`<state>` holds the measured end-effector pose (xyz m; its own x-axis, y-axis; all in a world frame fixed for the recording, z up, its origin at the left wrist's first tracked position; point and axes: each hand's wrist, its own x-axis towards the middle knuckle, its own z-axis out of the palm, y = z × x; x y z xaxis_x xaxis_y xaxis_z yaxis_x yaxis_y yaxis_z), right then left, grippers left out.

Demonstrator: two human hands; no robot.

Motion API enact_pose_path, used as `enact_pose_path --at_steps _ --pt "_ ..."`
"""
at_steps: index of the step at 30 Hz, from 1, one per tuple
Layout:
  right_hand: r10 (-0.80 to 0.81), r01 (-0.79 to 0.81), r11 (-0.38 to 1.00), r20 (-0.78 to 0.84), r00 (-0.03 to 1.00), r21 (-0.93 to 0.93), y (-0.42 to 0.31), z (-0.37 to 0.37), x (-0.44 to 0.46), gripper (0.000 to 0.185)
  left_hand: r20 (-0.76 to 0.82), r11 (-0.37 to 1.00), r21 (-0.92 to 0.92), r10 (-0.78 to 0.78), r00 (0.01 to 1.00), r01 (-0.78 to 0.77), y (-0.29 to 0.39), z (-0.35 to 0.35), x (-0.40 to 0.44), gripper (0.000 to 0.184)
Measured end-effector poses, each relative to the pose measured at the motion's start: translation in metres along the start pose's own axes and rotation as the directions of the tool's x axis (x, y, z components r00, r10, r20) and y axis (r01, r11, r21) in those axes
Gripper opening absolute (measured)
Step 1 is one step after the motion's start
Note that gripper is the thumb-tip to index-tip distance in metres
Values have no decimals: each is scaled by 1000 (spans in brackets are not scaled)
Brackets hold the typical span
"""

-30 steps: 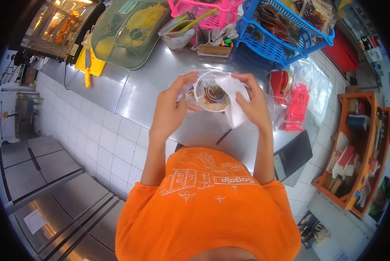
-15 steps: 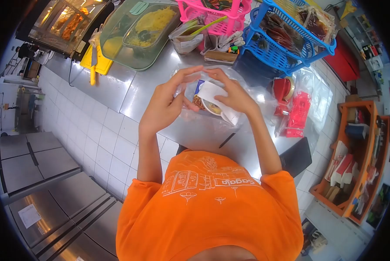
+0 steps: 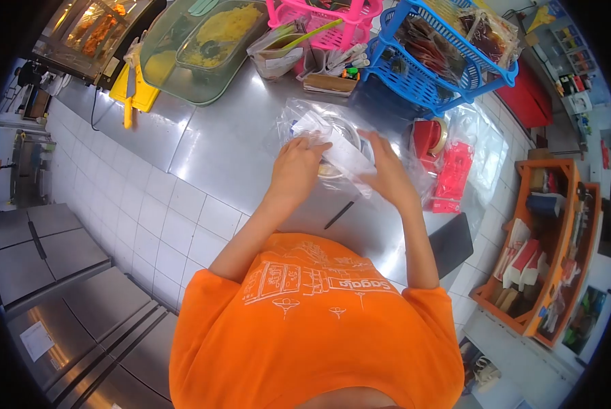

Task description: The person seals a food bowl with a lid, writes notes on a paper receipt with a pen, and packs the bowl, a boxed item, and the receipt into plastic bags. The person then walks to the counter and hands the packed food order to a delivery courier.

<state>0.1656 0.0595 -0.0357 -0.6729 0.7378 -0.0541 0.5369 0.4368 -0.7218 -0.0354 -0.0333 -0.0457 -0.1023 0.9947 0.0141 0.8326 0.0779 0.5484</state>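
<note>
A clear plastic bag point(image 3: 288, 117) lies on the steel counter, with round tubs inside that the film and paper partly cover. Across it runs a slanting white paper strip point(image 3: 346, 158). My left hand point(image 3: 296, 170) is at the bag's near left side, fingers curled in on the film beside the paper. On the right side, my right hand point(image 3: 391, 174) has its fingers stretched and its thumb apart, close to the paper's lower end. Whether its fingertips touch the film is hard to see.
Behind stand a large greenish tub point(image 3: 183, 85) of yellow food, a blue basket point(image 3: 414, 82) of packets and a pink basket point(image 3: 350, 34). A knife point(image 3: 128, 102) rests on a yellow board point(image 3: 144, 95) at left. To the right are a red tape dispenser point(image 3: 426, 140) and pink packets point(image 3: 453, 174).
Both hands, raised and arched over the bag before, are now lower and farther apart at its sides. The paper strip lies at a different slant, and the film covers more of the tubs.
</note>
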Motion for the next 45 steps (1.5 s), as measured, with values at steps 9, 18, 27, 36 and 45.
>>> enact_pose_path --at_steps 9,18,27,36,45 --pt "235 -217 972 288 928 -95 -96 -34 -64 57 -28 997 27 -66 997 67 10 0 -4 34" --pt "-75 136 988 -529 846 77 -67 -130 -100 21 -148 990 71 -110 983 122 13 9 5 59" --pt "227 -365 930 -717 659 -41 249 -157 -33 26 -65 975 222 36 997 -20 21 7 -3 52" --pt "259 -421 900 -639 724 -113 277 -134 23 19 -160 934 292 -163 974 204 18 36 0 81" --pt "65 -195 970 -623 779 -143 254 -161 4 22 -117 985 -90 -155 981 145 2 18 3 128"
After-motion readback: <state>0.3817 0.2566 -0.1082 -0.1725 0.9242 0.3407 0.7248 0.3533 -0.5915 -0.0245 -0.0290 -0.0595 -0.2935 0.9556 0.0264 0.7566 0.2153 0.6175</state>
